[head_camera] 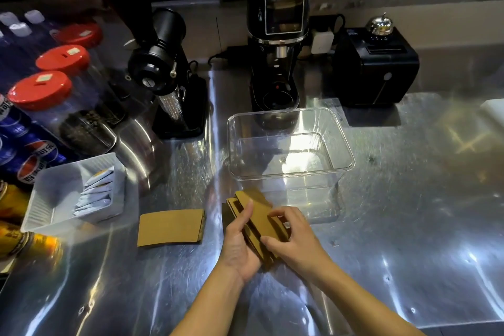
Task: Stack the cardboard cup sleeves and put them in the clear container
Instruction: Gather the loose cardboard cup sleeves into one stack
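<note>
A stack of brown cardboard cup sleeves [260, 217] is held between both hands just above the steel counter, fanned slightly at its far end. My left hand [238, 245] grips its left side with the thumb on top. My right hand [293, 237] holds its right side and near end. One more flat sleeve [171, 227] lies alone on the counter to the left. The clear container [291, 174] stands empty just beyond the hands.
A white tray [43, 199] with sachets sits at the left, beside soda cans [30, 153] and red-lidded jars [41, 90]. Two black grinders [169, 73] [278, 35] and a black box [376, 68] stand behind the container on the steel counter [409, 213].
</note>
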`<state>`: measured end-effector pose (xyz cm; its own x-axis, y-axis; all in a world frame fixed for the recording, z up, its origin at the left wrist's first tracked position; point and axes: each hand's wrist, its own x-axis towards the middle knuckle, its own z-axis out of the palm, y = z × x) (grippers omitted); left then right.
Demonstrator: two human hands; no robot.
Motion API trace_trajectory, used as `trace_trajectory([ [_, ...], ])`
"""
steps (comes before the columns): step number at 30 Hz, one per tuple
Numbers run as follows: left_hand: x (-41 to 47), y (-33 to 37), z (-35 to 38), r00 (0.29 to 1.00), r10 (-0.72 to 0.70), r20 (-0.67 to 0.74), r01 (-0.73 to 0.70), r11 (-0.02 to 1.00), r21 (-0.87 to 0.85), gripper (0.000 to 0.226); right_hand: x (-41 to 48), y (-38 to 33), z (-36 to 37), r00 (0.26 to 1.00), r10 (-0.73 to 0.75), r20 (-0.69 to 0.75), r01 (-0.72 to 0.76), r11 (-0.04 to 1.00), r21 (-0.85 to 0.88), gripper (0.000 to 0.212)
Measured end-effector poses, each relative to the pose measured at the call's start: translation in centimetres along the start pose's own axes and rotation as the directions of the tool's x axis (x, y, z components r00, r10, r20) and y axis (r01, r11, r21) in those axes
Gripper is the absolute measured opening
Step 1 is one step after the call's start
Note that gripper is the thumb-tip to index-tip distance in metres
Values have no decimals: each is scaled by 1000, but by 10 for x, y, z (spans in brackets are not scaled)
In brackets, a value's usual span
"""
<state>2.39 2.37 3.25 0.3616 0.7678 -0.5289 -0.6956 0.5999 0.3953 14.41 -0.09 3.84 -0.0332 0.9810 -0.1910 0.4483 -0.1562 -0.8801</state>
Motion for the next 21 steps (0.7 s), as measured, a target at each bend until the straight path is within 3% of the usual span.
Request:
trace_trajectory([
  [4, 0, 3, -4, 999, 48, -6, -48, 999, 5, 25, 2, -4, 4, 995, -65, 75, 72, 993, -95, 38],
  [7, -1, 8, -11, 998, 58, -13, -58, 998, -14, 22, 2, -3, 4, 989, -106, 105, 111, 993, -44, 29],
  [9, -1, 13, -14, 997, 70, -22, -70, 997, -16, 20, 4, -2, 4, 990, -127, 64, 130, 991, -44, 20],
  [12, -1, 22, -17, 988, 119, -99, -124, 991, -49, 20, 9, 4, 6, 994, -110, -27, 103, 977, -187, 18],
  [16, -2, 34, -26, 972, 158, -173, -175, 981, -84, 26, 13, 16, 12, 996, -90, 4, 79, 842, -533, 41],
  [21, -8, 40, -33, 967, 175, -186, -197, 974, -112, 28, 8, 26, 25, 992, -102, 68, 121, 724, -679, 70],
])
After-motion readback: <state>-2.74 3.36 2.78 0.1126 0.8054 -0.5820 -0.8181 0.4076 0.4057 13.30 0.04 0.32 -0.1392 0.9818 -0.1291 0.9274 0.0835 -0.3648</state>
